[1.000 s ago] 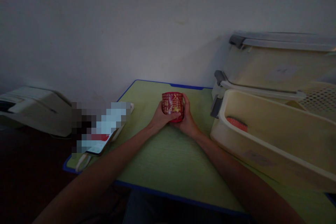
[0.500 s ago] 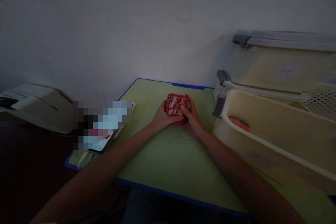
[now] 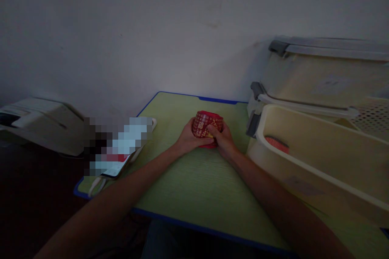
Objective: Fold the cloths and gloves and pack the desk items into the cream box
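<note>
A red, roughly round container with gold characters and patterns [image 3: 201, 124] is held between both hands over the green table [image 3: 188, 182]. What kind of container it is, I cannot make out. My left hand [image 3: 187, 139] wraps its left side, with the thumb across the lower front. From the right, my right hand [image 3: 224, 137] grips it, thumb pressed on the front face. The fingers behind it are mostly hidden. Whether its base touches the tabletop is not plain.
On the table's left lies a phone [image 3: 114, 170], partly blurred, with a white cable [image 3: 95, 186]. An open cream bin [image 3: 304, 186] at right holds a red item [image 3: 277, 144]. Behind it stands a lidded box [image 3: 319, 77]. A pale case [image 3: 45, 125] is at far left.
The red container has turned and tilted a little in my hands, showing more of its gold lettering. My right fingers have come down from its upper right edge.
</note>
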A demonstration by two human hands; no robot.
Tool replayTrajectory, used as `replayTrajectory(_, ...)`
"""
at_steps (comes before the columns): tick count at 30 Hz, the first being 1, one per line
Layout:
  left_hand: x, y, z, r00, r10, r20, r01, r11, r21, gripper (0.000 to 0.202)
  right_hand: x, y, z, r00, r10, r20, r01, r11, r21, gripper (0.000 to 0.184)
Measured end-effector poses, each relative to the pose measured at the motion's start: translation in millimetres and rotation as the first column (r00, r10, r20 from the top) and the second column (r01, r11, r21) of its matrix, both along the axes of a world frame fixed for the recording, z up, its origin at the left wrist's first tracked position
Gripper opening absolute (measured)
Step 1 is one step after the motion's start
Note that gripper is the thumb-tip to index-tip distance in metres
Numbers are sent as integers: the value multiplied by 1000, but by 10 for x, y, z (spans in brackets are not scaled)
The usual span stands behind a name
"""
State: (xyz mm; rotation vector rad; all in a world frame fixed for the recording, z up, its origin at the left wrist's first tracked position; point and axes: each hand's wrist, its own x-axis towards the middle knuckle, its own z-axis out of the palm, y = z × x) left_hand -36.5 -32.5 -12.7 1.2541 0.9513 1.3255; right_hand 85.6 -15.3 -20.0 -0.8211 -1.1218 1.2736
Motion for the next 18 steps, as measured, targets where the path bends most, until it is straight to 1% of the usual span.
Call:
replayTrajectory(6,-16,1,20,996,44,-72,-41,998,52,68,7,-35,24,1000,-24,-3,24,1000,14,50)
replayTrajectory(10,-22,20,-22,997,33,-66,-28,997,78,72,7,-31,16,999,-41,-8,41,999,20,52)
replayTrajectory(14,-1,30,-71,999,-26,-23,27,999,31,73,12,-9,12,999,-32,-3,32,999,10,50)
replayTrajectory(18,28,16,-61,998,-56,28,56,998,-5,73,20,6,9,1000,-13,-7,13,1000,1,54)
